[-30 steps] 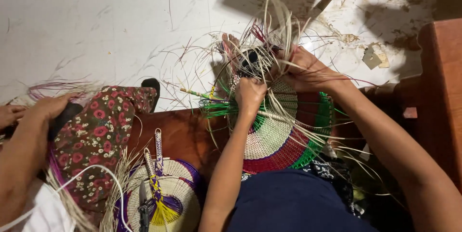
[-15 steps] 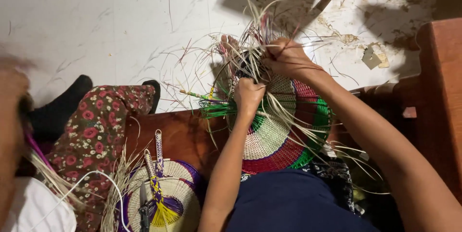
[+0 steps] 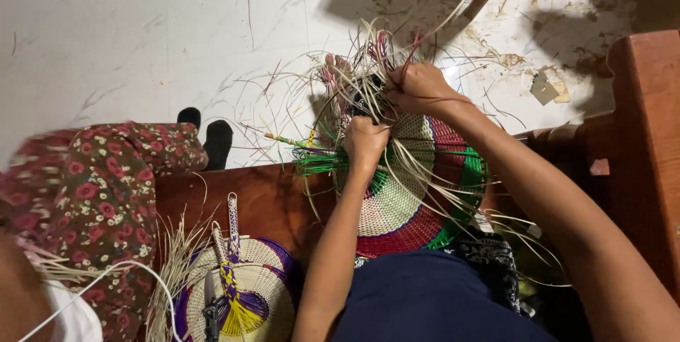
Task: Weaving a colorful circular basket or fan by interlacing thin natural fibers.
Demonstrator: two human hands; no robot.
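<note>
— What's the setting?

— A pale marble-patterned floor (image 3: 142,37), littered with straw scraps, and a brown wooden bench (image 3: 262,197) as the surface. Take the round woven fan (image 3: 414,193) as the landmark: cream centre, with red, green and purple bands, lying at the bench edge over the person's lap.

— Going left to right?

— Well left of the fan sits another person in floral trousers (image 3: 99,179), black socks on the floor. Nearer, left and below the fan, lies a second woven piece (image 3: 248,292), cream and purple with a yellow tassel. Just left of the fan a bundle of green strands (image 3: 315,163) sticks out.

— And the hands?

— The left hand (image 3: 365,140) is closed down on the fan's upper edge, pinning the weave. The right hand (image 3: 418,87), just above the fan's top rim, is clamped on a tuft of loose straw strands (image 3: 368,58).

— How to do this well?

— I'd judge: keep the left hand pressing firmly, draw each strand snug and evenly, and keep the loose ends separated so they don't tangle.
</note>
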